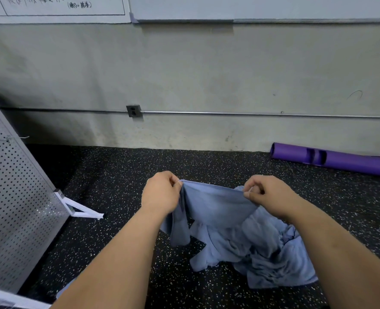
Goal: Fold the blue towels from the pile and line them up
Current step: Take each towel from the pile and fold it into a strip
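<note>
I've got my left hand (161,192) and right hand (267,195) pinching one blue towel's (215,204) top edge, stretched sideways above the pile (262,248).

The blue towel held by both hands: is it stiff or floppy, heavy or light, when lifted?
Probably floppy: the blue towel sags between the left hand and right hand. Likely light: pinches alone hold it.
</note>
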Demonstrator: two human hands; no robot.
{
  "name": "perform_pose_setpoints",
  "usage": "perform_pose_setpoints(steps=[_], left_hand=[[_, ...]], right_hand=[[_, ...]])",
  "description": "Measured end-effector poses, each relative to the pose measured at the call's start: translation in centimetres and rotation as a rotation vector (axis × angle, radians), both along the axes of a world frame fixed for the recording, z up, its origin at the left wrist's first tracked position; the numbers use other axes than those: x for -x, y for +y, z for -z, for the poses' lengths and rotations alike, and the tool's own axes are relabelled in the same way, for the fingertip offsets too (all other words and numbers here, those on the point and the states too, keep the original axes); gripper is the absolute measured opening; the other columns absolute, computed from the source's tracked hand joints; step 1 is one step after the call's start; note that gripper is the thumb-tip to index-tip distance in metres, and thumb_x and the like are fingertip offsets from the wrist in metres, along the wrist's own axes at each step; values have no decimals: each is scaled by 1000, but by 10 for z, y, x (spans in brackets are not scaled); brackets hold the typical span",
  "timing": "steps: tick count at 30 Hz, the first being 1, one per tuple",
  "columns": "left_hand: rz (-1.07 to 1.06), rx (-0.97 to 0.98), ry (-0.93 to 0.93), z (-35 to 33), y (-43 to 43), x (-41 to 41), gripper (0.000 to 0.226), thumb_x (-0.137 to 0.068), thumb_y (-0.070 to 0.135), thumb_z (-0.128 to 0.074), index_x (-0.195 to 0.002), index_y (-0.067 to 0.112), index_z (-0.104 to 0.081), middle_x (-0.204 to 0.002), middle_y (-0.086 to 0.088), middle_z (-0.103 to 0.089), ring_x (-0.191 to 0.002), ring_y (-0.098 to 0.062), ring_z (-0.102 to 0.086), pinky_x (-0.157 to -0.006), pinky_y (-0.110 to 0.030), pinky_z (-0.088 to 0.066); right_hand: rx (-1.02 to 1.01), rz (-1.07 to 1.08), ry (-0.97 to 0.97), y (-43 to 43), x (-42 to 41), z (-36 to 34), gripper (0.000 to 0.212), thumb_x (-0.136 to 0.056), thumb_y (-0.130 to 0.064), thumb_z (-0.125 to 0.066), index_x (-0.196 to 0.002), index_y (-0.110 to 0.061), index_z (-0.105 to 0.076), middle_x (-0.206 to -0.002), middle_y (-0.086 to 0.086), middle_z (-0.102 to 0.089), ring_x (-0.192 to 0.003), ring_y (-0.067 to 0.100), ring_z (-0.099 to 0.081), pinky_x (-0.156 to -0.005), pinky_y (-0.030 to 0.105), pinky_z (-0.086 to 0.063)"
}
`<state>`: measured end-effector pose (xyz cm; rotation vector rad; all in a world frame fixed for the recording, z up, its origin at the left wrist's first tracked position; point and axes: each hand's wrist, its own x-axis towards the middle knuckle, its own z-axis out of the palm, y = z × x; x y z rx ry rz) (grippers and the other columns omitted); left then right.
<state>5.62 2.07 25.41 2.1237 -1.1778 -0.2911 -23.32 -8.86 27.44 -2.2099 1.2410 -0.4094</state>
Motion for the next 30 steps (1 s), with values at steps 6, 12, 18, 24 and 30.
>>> perform_pose_setpoints(steps=[6, 12, 18, 24, 30], left_hand=[[174, 31, 121, -2, 1, 5, 11, -96, 23, -75, -99, 30, -69, -84, 7, -70, -80, -10, -65, -67, -21, -44], [370, 52, 261, 1, -3, 17, 31, -95, 11, -76, -106, 38, -66, -93, 2, -64, -75, -12, -59, -72, -34, -54], [393, 190, 533, -1, -5, 35, 33, -87, 0, -82, -109, 21, -71, -83, -3, -69, -70, -9, -57, -67, -25, -52], [361, 274, 671, -6, -6, 44, 27, -90, -5, -79, -111, 9, -70, -78, -2, -75, -65, -6, -58, -68, -20, -53], [376, 280, 664, -6, -6, 45, 19, -95, -3, -73, -110, 10, -71, -93, -15, -79, -74, -12, -59, -70, -20, -52]], right_hand=[[-216, -32, -407, 15, -9, -13, 15, -102, -5, -66, -103, -14, -79, -68, -1, -68, -65, 10, -57, -66, 27, -59], [-277, -69, -407, 21, -23, -9, 35, -98, 7, -64, -108, -20, -83, -102, 12, -81, -93, 26, -75, -90, 40, -63], [-152, -131, -359, 33, -33, -17, 41, -88, 12, -68, -107, -20, -84, -98, -7, -81, -91, 3, -74, -81, 14, -54], [21, -123, -336, 34, -37, -12, 24, -86, -9, -83, -90, -32, -83, -90, -10, -76, -83, 2, -70, -76, 13, -50], [-5, -124, -360, 35, -41, -12, 15, -90, -16, -83, -90, -31, -80, -84, -9, -76, -74, 5, -68, -72, 23, -55]])
